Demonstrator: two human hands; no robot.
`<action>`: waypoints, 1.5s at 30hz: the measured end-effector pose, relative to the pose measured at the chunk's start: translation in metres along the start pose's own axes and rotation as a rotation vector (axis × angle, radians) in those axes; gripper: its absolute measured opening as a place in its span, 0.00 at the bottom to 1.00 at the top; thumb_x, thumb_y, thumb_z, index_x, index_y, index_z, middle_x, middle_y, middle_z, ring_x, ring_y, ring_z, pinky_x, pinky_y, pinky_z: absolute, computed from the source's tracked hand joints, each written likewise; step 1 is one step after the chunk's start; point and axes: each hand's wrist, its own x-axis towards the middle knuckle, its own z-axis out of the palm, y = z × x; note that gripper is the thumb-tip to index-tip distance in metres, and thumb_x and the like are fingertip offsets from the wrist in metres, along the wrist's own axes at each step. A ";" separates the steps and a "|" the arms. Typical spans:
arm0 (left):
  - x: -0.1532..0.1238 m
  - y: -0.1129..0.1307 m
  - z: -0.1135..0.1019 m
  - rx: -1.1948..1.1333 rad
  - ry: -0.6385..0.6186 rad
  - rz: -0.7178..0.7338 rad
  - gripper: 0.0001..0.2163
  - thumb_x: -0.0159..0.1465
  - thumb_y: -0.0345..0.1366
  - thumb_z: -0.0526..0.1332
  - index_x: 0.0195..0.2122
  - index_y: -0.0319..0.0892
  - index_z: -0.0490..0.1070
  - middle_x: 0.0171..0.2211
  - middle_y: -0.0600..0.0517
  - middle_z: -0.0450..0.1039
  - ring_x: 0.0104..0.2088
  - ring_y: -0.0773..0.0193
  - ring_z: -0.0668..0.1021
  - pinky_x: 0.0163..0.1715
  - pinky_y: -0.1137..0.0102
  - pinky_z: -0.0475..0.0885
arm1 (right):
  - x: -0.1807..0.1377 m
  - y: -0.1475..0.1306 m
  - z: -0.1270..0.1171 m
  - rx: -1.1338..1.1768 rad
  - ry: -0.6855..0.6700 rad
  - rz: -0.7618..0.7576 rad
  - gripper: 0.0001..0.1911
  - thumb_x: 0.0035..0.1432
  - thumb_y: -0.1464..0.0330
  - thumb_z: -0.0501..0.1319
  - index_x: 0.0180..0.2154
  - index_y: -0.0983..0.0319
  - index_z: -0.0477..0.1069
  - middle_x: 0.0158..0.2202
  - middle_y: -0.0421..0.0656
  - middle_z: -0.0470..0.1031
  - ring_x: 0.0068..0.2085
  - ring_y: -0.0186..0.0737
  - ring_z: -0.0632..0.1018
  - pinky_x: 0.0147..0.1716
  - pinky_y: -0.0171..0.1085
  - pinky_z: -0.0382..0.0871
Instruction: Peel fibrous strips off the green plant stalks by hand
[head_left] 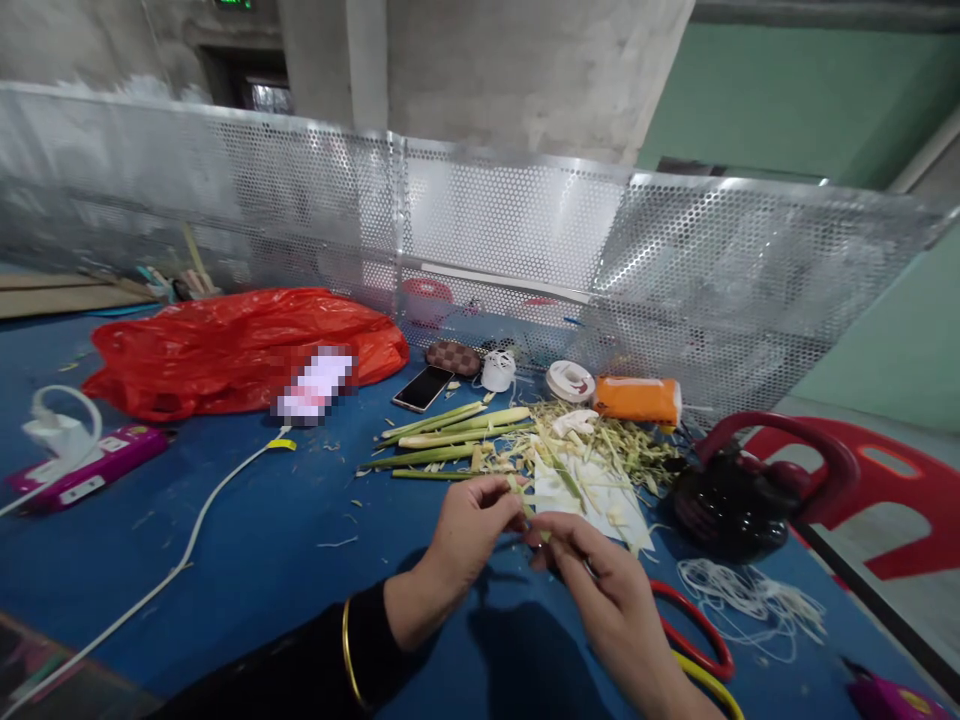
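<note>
My left hand (457,545) and my right hand (596,585) meet over the blue table (262,530), fingertips pinched together on a thin pale green leaf strip (527,505). A gold bangle (347,640) and a black sleeve are on my left wrist. Just beyond my hands lie several green leaf stalks (442,435) and a heap of pale leaf trimmings (600,450) on white paper (600,500).
A red plastic bag (225,345) lies at left, with a phone (422,387), tape roll (570,381) and orange pack (639,398) behind the stalks. A dark kettle (731,500), white string (750,595), red-and-yellow handled scissors (697,650), a white cable (187,540) and a purple power bank (90,465) are around. A perforated metal screen (510,230) bounds the back.
</note>
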 end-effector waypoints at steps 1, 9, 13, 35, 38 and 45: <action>0.000 0.000 0.000 0.011 -0.003 -0.002 0.10 0.50 0.35 0.64 0.31 0.35 0.77 0.19 0.55 0.71 0.21 0.68 0.72 0.27 0.74 0.69 | 0.002 -0.001 -0.002 0.039 -0.025 0.012 0.13 0.63 0.67 0.53 0.42 0.60 0.75 0.30 0.43 0.79 0.34 0.40 0.80 0.37 0.35 0.74; -0.001 -0.002 0.002 0.059 -0.061 -0.052 0.09 0.47 0.32 0.63 0.29 0.36 0.78 0.20 0.54 0.72 0.21 0.67 0.70 0.26 0.73 0.67 | 0.006 0.000 -0.010 -0.114 -0.011 -0.145 0.11 0.61 0.71 0.57 0.39 0.57 0.77 0.33 0.42 0.80 0.34 0.39 0.80 0.35 0.36 0.73; -0.006 0.000 0.003 0.178 -0.223 -0.039 0.06 0.47 0.29 0.59 0.22 0.37 0.76 0.17 0.55 0.69 0.21 0.69 0.68 0.26 0.74 0.64 | 0.007 0.005 -0.015 -0.433 0.196 -0.305 0.08 0.60 0.71 0.59 0.36 0.57 0.77 0.31 0.43 0.75 0.34 0.41 0.76 0.35 0.38 0.68; -0.008 -0.005 0.003 0.149 -0.230 -0.066 0.10 0.52 0.39 0.67 0.24 0.36 0.76 0.21 0.52 0.71 0.24 0.68 0.71 0.30 0.73 0.65 | 0.011 0.010 -0.012 -0.442 0.271 -0.011 0.06 0.62 0.64 0.56 0.33 0.59 0.66 0.32 0.42 0.72 0.34 0.41 0.74 0.33 0.36 0.65; -0.004 -0.001 0.000 -0.021 -0.158 -0.130 0.13 0.49 0.41 0.70 0.30 0.36 0.78 0.23 0.52 0.72 0.25 0.69 0.72 0.31 0.72 0.69 | 0.011 0.006 -0.019 -0.584 0.252 -0.247 0.04 0.61 0.66 0.59 0.35 0.59 0.70 0.39 0.46 0.72 0.42 0.45 0.73 0.40 0.41 0.64; -0.002 0.002 0.001 -0.072 -0.124 -0.115 0.13 0.47 0.41 0.72 0.28 0.35 0.78 0.22 0.53 0.72 0.24 0.70 0.72 0.30 0.73 0.69 | 0.008 0.002 -0.009 -0.847 0.191 -0.426 0.08 0.61 0.72 0.57 0.30 0.60 0.73 0.37 0.46 0.73 0.39 0.45 0.71 0.42 0.45 0.60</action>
